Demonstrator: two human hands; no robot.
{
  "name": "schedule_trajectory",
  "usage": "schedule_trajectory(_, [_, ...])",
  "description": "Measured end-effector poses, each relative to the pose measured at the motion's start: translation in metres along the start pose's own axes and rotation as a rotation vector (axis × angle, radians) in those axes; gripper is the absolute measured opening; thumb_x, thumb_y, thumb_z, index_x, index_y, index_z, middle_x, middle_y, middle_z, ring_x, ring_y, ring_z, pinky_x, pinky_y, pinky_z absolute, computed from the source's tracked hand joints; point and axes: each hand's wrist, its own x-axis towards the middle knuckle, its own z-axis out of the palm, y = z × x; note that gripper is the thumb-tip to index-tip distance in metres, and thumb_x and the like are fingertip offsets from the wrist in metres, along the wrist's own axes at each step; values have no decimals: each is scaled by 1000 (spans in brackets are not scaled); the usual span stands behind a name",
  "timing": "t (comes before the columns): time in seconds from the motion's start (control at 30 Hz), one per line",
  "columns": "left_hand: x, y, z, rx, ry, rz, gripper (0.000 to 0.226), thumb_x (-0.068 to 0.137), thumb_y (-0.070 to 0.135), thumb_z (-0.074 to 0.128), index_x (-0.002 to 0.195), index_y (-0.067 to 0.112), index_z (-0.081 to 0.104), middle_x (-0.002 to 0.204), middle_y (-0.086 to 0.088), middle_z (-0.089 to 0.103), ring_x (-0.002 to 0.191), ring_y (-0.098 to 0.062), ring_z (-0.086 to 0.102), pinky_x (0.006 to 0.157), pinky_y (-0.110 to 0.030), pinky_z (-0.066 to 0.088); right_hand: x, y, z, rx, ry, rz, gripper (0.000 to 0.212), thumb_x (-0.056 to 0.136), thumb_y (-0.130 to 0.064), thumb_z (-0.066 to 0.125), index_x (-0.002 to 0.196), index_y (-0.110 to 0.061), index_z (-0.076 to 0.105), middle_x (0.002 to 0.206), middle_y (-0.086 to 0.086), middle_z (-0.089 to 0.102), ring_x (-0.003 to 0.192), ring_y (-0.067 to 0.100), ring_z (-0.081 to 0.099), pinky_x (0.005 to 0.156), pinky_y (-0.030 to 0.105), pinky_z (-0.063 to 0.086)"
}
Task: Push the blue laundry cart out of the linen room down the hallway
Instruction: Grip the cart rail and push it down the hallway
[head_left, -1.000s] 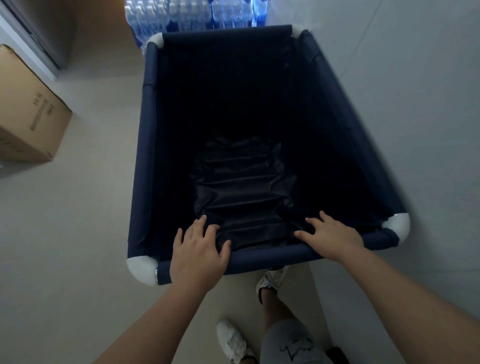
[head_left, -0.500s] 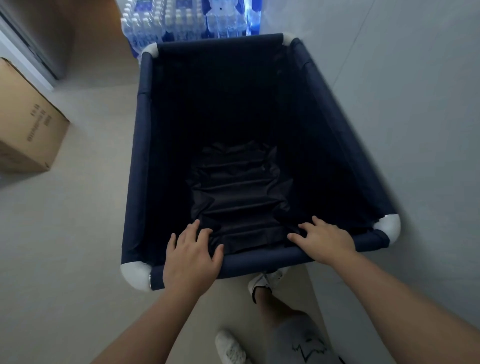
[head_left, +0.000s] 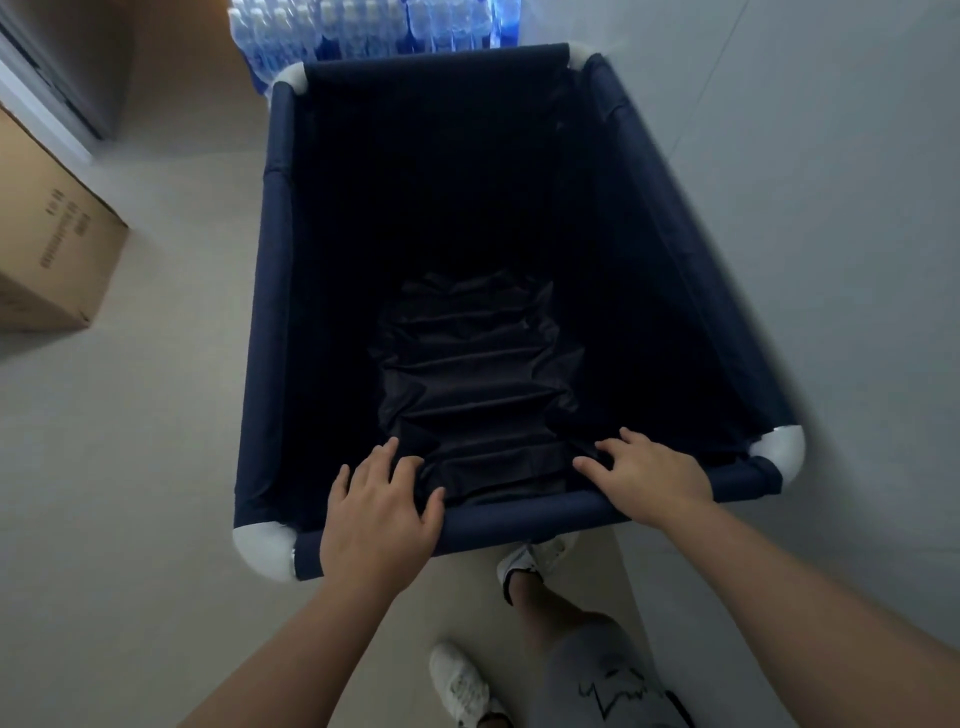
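Note:
The blue laundry cart fills the middle of the head view. It is a deep, dark navy fabric bin on a tube frame with white corner joints, and nothing lies inside it. My left hand rests over the left part of the near top rail, fingers draped over it. My right hand lies on the same rail further right, fingers reaching into the bin. The cart's right side runs close along a pale wall.
Packs of water bottles stand on the floor just beyond the cart's far rail. A cardboard box sits at the left. A door frame shows at the top left. Bare floor lies left of the cart. My legs and white shoes are below.
The cart and both hands have shifted slightly in the picture while the grip stayed the same. The bottle packs and box sit a little differently, so the view has moved.

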Motion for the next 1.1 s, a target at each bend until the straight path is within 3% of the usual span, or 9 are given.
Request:
schedule_trajectory(0.7, [1, 9, -2, -25, -28, 4, 59, 89, 60, 31, 129, 26, 58, 153, -6, 45, 139, -23, 43, 117, -48, 29, 6, 8, -2, -23, -15, -1, 81, 83, -85, 17, 144, -39, 46, 162, -4, 29, 137, 23, 44, 92, 43, 44])
schedule_trajectory(1.1, [-6, 19, 8, -9, -35, 5, 54, 89, 62, 35, 127, 30, 58, 152, -5, 46, 139, -22, 44, 115, -48, 34, 7, 25, 6, 8, 59, -23, 88, 77, -89, 12, 141, -42, 48, 161, -6, 31, 138, 21, 42, 94, 44, 43])
